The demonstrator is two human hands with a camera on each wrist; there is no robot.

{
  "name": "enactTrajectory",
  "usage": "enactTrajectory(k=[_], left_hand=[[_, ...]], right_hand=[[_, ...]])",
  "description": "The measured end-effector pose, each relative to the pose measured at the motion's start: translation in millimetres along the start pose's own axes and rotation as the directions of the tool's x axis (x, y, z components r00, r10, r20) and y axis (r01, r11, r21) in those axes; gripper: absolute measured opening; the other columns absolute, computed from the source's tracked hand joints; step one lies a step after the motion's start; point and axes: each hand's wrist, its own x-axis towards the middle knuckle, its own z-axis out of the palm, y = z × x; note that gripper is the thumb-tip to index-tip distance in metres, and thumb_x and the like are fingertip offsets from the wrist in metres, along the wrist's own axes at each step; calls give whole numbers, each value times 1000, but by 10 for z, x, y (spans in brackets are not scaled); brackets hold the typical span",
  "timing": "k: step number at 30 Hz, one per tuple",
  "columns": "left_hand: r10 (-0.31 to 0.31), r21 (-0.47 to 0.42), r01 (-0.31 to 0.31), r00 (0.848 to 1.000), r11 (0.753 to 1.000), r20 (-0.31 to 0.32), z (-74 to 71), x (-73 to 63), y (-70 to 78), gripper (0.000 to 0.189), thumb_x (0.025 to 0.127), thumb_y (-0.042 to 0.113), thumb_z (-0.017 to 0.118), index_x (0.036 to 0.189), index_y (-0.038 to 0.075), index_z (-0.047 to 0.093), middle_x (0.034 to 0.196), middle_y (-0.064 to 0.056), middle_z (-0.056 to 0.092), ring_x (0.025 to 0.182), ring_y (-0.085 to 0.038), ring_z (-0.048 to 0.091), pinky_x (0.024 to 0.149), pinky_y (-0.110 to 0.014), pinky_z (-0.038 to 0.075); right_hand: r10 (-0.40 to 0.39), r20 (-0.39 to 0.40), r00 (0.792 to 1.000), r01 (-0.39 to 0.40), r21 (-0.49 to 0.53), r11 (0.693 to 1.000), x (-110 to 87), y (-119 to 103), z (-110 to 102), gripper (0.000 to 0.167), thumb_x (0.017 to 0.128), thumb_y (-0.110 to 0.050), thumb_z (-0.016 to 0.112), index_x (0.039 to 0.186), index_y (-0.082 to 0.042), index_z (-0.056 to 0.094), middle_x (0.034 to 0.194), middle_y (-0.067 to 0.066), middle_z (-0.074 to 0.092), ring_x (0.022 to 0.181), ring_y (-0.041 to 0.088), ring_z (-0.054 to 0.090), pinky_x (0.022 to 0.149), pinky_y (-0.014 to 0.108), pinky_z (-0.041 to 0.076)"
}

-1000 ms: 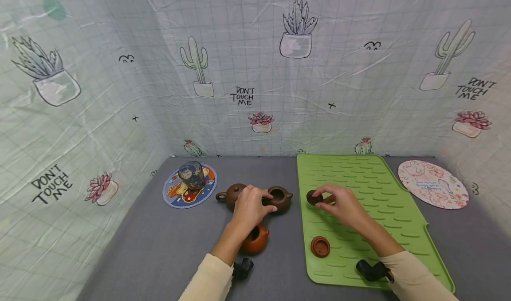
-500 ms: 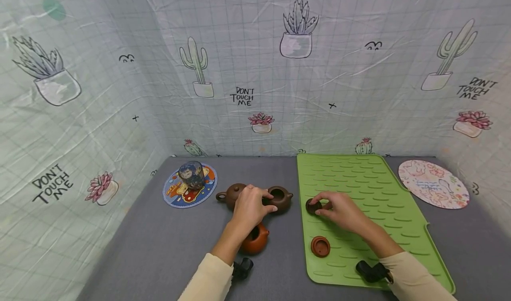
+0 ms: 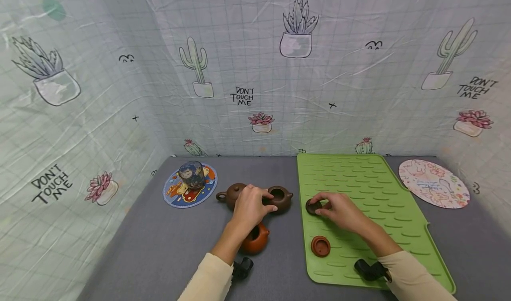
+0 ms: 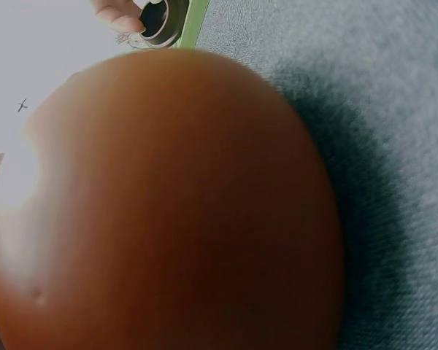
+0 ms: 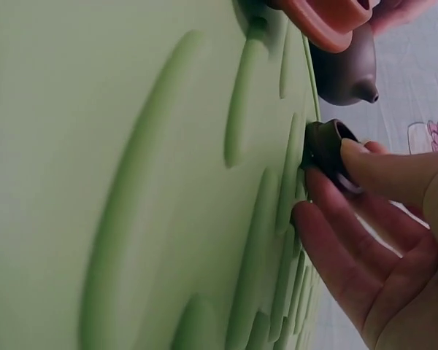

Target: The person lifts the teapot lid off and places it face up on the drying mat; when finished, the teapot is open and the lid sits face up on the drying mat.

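In the head view my left hand [image 3: 250,207] grips the near side of a lidless dark brown teapot [image 3: 282,204], its handle hidden under the fingers. A second brown teapot [image 3: 230,197] with its lid on sits just left of that hand. Below the wrist stands an orange-red teapot [image 3: 255,243], lidless, and its round body [image 4: 168,204] fills most of the left wrist view. On the green mat, my right hand [image 3: 339,210] pinches a dark brown teapot lid [image 5: 327,146] between thumb and fingers. A reddish-brown lid [image 3: 320,246] lies nearer on the mat.
The ridged green mat [image 3: 359,176] covers the right of the grey table [image 3: 167,247]. At the left, a dark glass [image 3: 191,175] stands on a blue patterned round mat [image 3: 171,196]. A pink-white round mat [image 3: 433,184] lies far right. Printed cloth walls enclose the back and sides.
My right hand has brought the dark lid slightly nearer, down onto the left edge of the green mat. The left hand keeps its hold on the teapot.
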Motion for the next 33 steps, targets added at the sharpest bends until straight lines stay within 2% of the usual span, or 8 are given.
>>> enactTrajectory(k=[13, 20, 28, 33], left_hand=[[-10, 2, 10, 1000, 1000, 5, -7, -5, 2, 29, 76, 33, 90, 103, 23, 84, 121, 0, 77, 90, -20, 62, 69, -29, 55], [-6, 2, 6, 1000, 1000, 2, -7, -7, 0, 29, 76, 33, 90, 103, 22, 84, 120, 0, 77, 89, -19, 62, 69, -29, 56], [-13, 12, 13, 1000, 1000, 0, -11, -5, 9, 30, 76, 33, 90, 103, 23, 83, 120, 0, 77, 87, -18, 60, 68, -27, 54], [-13, 17, 13, 1000, 1000, 3, -4, -6, 17, 30, 76, 33, 90, 103, 22, 84, 118, 0, 78, 87, -17, 60, 69, -28, 55]], right_hand=[[-14, 5, 1000, 14, -13, 1000, -6, -62, -24, 19, 90, -2, 74, 107, -9, 72, 111, 10, 75, 86, 19, 74, 74, 28, 58], [3, -3, 1000, -4, -64, 998, 13, -95, -18, 18, 88, -2, 76, 103, -10, 72, 105, 7, 76, 83, 17, 74, 72, 32, 59], [16, -50, 999, -24, -161, 987, -7, -118, 37, 16, 87, -5, 78, 100, -11, 73, 103, 7, 78, 81, 16, 74, 68, 29, 58], [12, -55, 998, -21, -156, 988, -25, -89, 39, 15, 87, -5, 78, 99, -12, 73, 101, 6, 78, 80, 16, 74, 67, 28, 57]])
